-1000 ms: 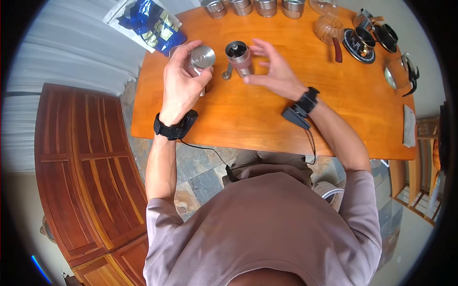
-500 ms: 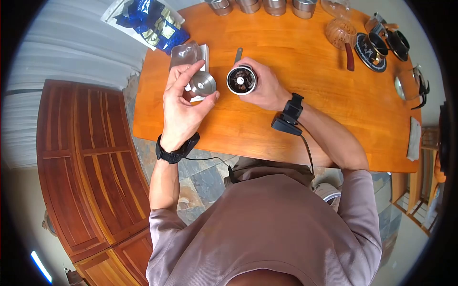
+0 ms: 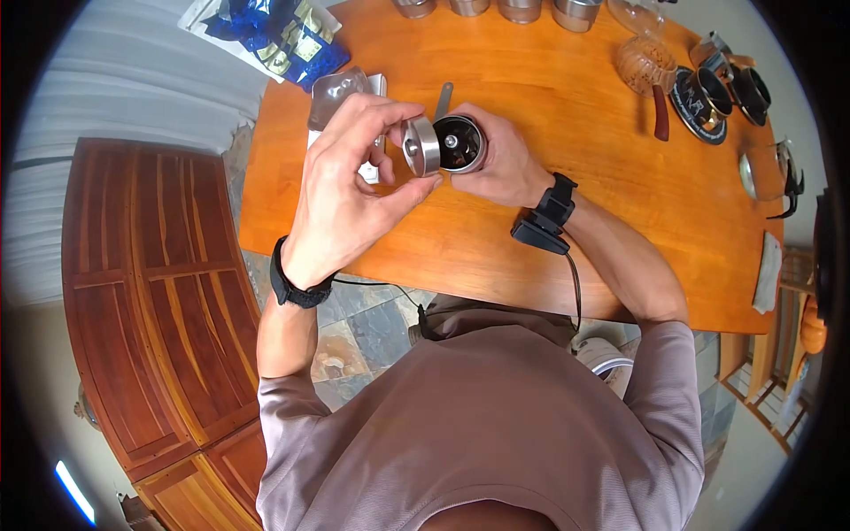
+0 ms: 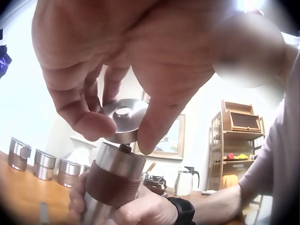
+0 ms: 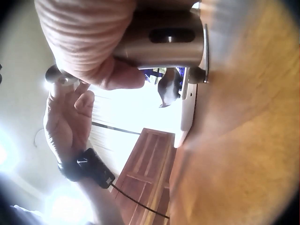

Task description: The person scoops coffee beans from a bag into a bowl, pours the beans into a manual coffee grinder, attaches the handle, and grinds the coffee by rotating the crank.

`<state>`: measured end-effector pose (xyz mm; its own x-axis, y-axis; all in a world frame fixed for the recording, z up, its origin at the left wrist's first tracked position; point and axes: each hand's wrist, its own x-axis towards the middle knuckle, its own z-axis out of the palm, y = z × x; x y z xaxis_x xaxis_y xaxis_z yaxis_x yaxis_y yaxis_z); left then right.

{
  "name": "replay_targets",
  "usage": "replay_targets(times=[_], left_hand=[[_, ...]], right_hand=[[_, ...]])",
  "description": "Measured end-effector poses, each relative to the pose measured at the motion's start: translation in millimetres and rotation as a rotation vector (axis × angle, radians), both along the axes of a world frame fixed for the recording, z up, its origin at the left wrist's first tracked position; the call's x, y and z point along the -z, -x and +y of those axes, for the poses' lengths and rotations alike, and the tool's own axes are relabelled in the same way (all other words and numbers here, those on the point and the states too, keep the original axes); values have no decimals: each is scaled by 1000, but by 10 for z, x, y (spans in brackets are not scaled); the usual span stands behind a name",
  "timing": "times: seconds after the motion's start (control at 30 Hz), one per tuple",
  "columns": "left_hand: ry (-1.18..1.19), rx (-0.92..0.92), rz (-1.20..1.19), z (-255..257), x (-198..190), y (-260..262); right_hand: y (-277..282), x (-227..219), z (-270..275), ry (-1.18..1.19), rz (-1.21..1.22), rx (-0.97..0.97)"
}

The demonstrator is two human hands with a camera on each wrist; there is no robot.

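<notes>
My left hand (image 3: 341, 190) pinches a round metal grinder lid (image 3: 421, 148) by its rim between thumb and fingers; the lid has a hole in its middle. Tilted, it stands at the left of the open mouth of a hand coffee grinder (image 3: 463, 143). My right hand (image 3: 503, 159) is wrapped around the grinder's body. Dark beans and a central shaft show inside the mouth. In the left wrist view the lid (image 4: 126, 119) is right over the shaft tip, above the grinder's brown band (image 4: 112, 183). The crank handle (image 3: 444, 100) lies on the table behind the grinder.
A white scale (image 3: 378, 86) and a clear scoop-like tray (image 3: 335, 96) sit beyond my left hand. Behind them stands a blue and white bag (image 3: 283, 40). Metal cups (image 3: 520, 9) line the far edge; a glass server (image 3: 645, 66) and a dark cup (image 3: 711, 91) are at right.
The right hand went from beside the grinder to gripping it, and its beans came into view. The left hand moved right, bringing the lid from over the scale to the grinder's mouth and tilting it.
</notes>
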<state>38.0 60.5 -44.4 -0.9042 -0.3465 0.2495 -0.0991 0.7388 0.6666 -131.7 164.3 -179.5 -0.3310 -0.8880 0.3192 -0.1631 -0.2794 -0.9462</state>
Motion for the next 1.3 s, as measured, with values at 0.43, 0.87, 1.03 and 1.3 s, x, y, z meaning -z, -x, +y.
replay_targets(times=[0.43,0.87,1.03,1.3], left_hand=[[183,28,-207,37,-99,160],[305,88,-348,72,-180,289],[356,156,-389,47,-114,459],[334,262,-294,-14,-106,725]], right_hand=[[-21,60,-7,81,63,-8],[-33,112,-17,46,58,-29],[-21,177,-15,73,-31,-41],[94,230,-21,90,41,-57]])
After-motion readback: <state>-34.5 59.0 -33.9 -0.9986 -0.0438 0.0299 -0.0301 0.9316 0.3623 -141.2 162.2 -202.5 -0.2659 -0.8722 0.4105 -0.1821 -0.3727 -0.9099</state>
